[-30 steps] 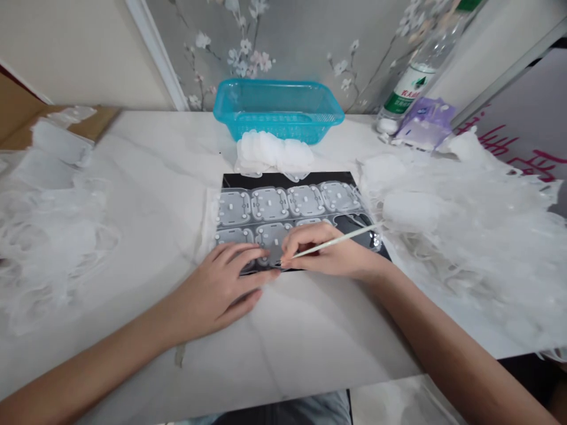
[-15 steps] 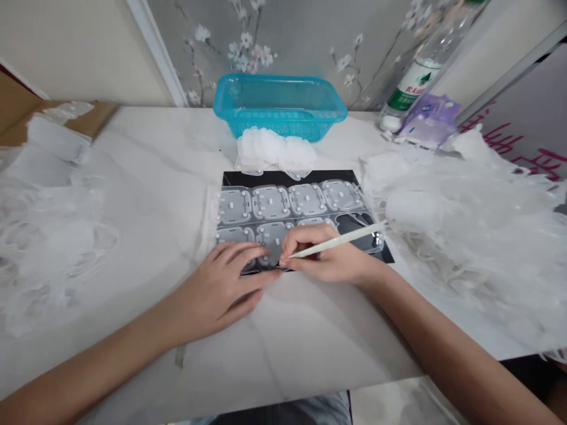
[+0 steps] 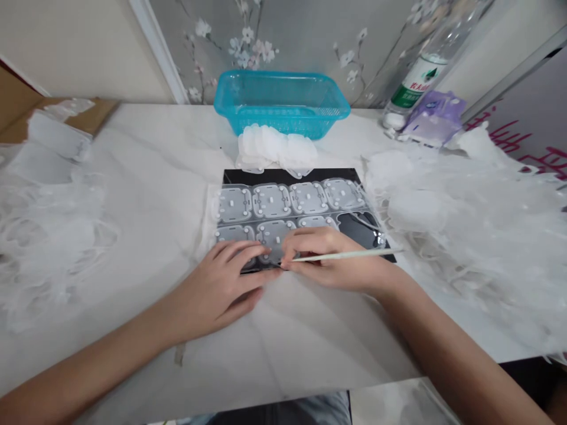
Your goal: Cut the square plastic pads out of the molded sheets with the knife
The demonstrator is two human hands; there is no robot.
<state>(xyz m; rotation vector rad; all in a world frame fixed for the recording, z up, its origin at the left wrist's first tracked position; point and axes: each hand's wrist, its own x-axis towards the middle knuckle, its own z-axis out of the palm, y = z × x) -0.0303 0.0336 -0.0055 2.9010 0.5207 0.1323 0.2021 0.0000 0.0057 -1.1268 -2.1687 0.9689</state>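
Note:
A sheet of clear plastic parts (image 3: 271, 200), in rows of rounded squares with small white pegs, lies on a black board (image 3: 287, 175). My left hand (image 3: 233, 271) rests flat, fingers spread, over the sheet's near left edge. In a pinch, my right hand (image 3: 325, 257) holds a slender pale pen-like tool (image 3: 349, 255). Its tip is hidden at my fingers, close to my left hand's fingertips at the near edge. On the right of the near row, a gap (image 3: 359, 230) shows the black board with a thin clear frame around it.
Behind the board, loose white translucent pieces (image 3: 277, 147) lie before a blue plastic basket (image 3: 283, 127). A tangled heap of clear plastic (image 3: 469, 236) fills the right side, another heap (image 3: 53, 242) the left. A bottle (image 3: 414, 85) and purple packet (image 3: 436, 121) stand at back right.
The pale tool has tipped lower, its rear end swinging down towards me, and my right wrist has turned and dropped slightly. My left hand has stayed in place.

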